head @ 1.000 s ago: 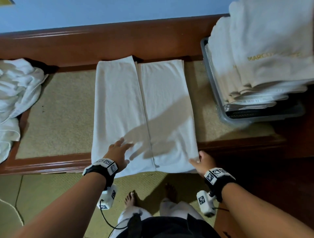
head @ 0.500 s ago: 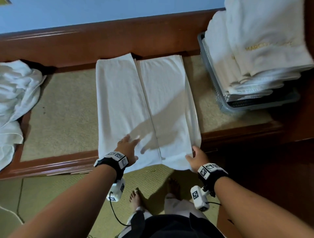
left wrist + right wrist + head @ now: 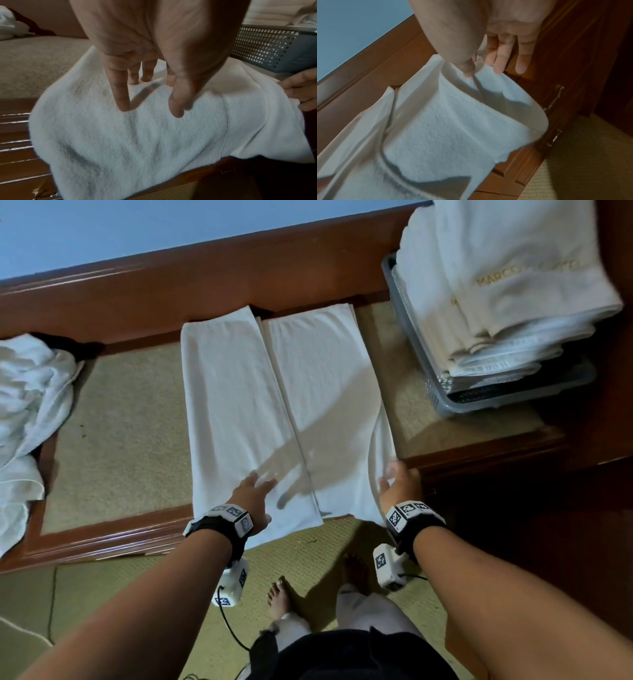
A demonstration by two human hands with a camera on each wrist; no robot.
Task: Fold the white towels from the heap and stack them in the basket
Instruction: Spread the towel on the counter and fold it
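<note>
A white towel (image 3: pixel 284 412) lies lengthwise on the counter (image 3: pixel 116 419), folded into two long panels that meet at a seam running from 12 to 6 o'clock in the head view; its near end hangs over the counter's front edge.

The left hand (image 3: pixel 251 498) rests on the left panel at about 7 o'clock of the towel, just left of the seam. Its fingers (image 3: pixel 121 94) are straight and spread, tips pressing down on the terry; the towel lies flat under them, with nothing gripped.

The right hand (image 3: pixel 399 486) is at the towel's right edge, about 4 o'clock. In the right wrist view the thumb and first finger pinch that edge, which rises in a raised fold between them, while the other fingers (image 3: pixel 500 59) hang straight and loose just outside the cloth, over the dark wood of the counter's side.

A grey perforated basket (image 3: pixel 416 344) stands on the counter at 2 o'clock of the towel, near but apart from it, holding a stack (image 3: pixel 507 285) of folded white towels that rises above its rim; the top one bears gold lettering, too blurred to read in full. The heap (image 3: pixel 27 405) of unfolded white towels lies at 9 o'clock, well apart, at the counter's left end.
</note>
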